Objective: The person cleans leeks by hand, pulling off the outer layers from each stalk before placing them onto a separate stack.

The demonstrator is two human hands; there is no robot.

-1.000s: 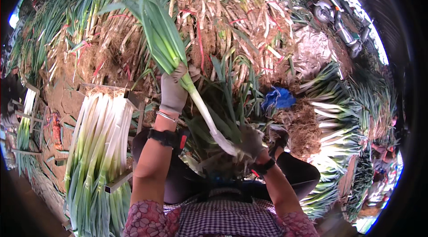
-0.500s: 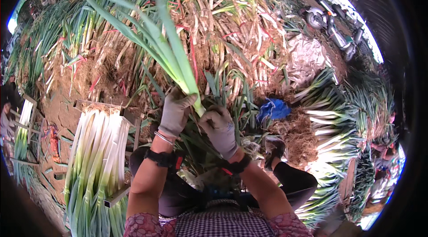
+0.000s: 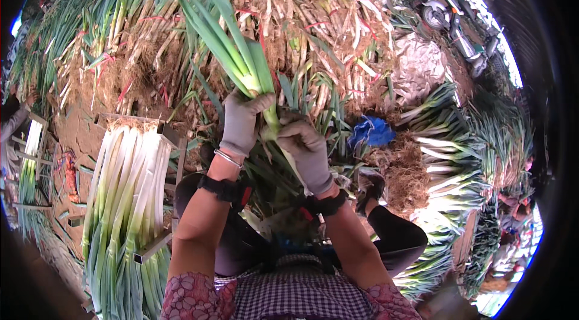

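My left hand (image 3: 240, 121), in a pale work glove, is closed round a leek (image 3: 232, 58) whose green leaves fan up and away to the far left. A loosened outer leaf (image 3: 262, 70) stands apart from the stalk on its right side and runs down to my right hand (image 3: 306, 150). That gloved hand pinches the leaf, and a pale strip of it trails below the fingers. The leek's lower end is hidden behind my left hand.
To the left, trimmed leeks (image 3: 129, 181) lie in a metal frame (image 3: 163, 244). Untrimmed bundles (image 3: 289, 37) are heaped ahead. On the right are a row of cleaned leeks (image 3: 449, 169), root scraps (image 3: 407, 175), a blue bag (image 3: 370, 132) and a parked motorbike (image 3: 458, 37).
The outer leaf has come away from the leek's stalk. My right hand has moved slightly right and down with it, while my left hand has risen with the leek, whose leaves swing more upright.
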